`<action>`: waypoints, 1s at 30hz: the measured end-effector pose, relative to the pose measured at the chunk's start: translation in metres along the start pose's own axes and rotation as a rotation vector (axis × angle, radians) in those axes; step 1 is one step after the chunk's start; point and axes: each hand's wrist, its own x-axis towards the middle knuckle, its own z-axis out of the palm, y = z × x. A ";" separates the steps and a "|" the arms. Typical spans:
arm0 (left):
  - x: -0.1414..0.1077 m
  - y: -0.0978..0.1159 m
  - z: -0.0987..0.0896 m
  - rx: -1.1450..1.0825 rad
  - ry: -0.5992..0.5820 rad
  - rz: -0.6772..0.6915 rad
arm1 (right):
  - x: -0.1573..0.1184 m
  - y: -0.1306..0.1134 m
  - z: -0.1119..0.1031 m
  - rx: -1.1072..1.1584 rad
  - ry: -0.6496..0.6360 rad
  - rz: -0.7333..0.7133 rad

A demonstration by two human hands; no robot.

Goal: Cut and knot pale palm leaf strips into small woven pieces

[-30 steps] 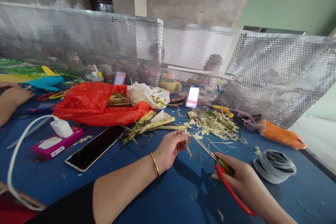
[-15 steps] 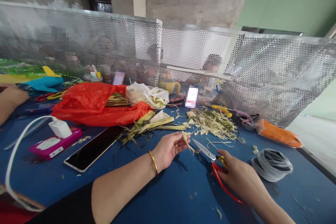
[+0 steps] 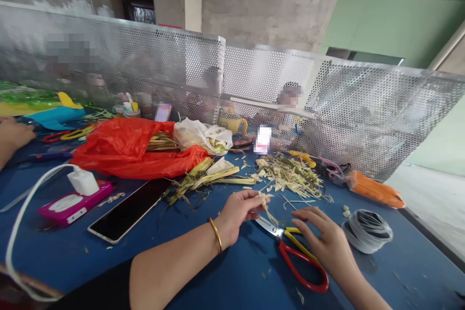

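My left hand [image 3: 236, 215] pinches a small pale knot of dried plant strip [image 3: 266, 202] between thumb and fingers, with thin ends hanging down. Below it lie scissors [image 3: 279, 234] with one red and one yellow handle, flat on the blue table, the blades pointing left under my left hand. Over the yellow handle hovers my right hand [image 3: 325, 235], fingers apart and holding nothing. Behind both hands is a heap of pale plant trimmings [image 3: 294, 174]. Longer pale green stalks [image 3: 207, 177] lie to the left of it.
A roll of grey cord [image 3: 366, 231] and an orange packet [image 3: 376, 189] are on the right. On the left lie a dark phone [image 3: 127, 213], a magenta power strip [image 3: 74, 206] and a red plastic bag [image 3: 116, 147]. A perforated metal screen [image 3: 269, 70] runs behind. Another person's hand [image 3: 14, 135] shows far left.
My right hand has let go of the scissors, which now lie on the table closer to my left hand. The left hand keeps its pinch on the plant strip. The view has shifted slightly.
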 end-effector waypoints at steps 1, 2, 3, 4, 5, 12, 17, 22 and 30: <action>-0.002 -0.002 0.002 0.019 -0.021 0.020 | 0.002 -0.003 0.003 0.069 -0.022 0.030; -0.004 -0.004 0.004 0.030 -0.049 0.030 | 0.003 -0.007 0.007 0.126 -0.065 0.060; -0.005 -0.005 0.005 0.035 -0.065 0.035 | 0.005 -0.011 0.012 0.166 -0.116 0.093; -0.006 -0.007 0.006 0.037 -0.079 0.042 | 0.007 -0.014 0.017 0.186 -0.165 0.127; -0.007 -0.008 0.006 0.033 -0.089 0.051 | 0.009 -0.018 0.022 0.191 -0.206 0.157; 0.001 -0.003 0.000 0.030 -0.009 0.060 | 0.029 -0.028 0.038 0.405 -0.519 0.234; 0.011 0.003 -0.009 0.049 0.269 0.091 | 0.082 -0.018 0.020 0.448 -0.447 0.435; 0.013 0.005 -0.008 0.119 0.291 0.059 | 0.124 0.005 -0.003 0.050 -0.068 0.510; 0.017 -0.010 -0.008 0.380 0.138 0.186 | 0.020 0.003 0.026 -0.349 -0.283 -0.070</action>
